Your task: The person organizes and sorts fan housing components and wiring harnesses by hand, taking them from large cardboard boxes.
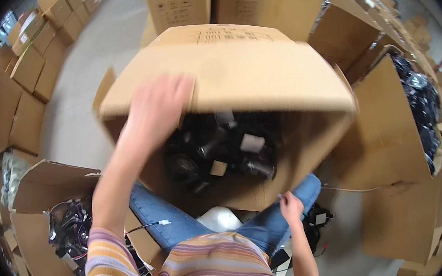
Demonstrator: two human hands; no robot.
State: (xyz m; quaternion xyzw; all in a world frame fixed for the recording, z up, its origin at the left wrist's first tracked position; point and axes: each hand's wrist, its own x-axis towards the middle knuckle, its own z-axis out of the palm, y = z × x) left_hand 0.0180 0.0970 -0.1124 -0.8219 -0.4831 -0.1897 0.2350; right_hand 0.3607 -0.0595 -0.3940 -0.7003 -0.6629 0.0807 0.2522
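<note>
A large cardboard box (238, 72) is tipped toward me between my knees, its mouth facing me. My left hand (159, 104) is closed over the upper edge of its mouth, slightly blurred. Inside lie several black items in clear plastic (203, 149), some with white or tan labels. Beside my right knee, my right hand (292, 207) has its fingers pinched together. A tiny pale bit shows at those fingertips, too small to name. Across my left thigh runs a thin cable with a white connector (164, 222).
At lower left stands an open carton (43, 186) of bagged black parts with wires. More black parts (320, 218) lie by my right knee. A tall open carton (395, 118) with black bagged goods is at right. Stacked cartons (39, 70) line the far left.
</note>
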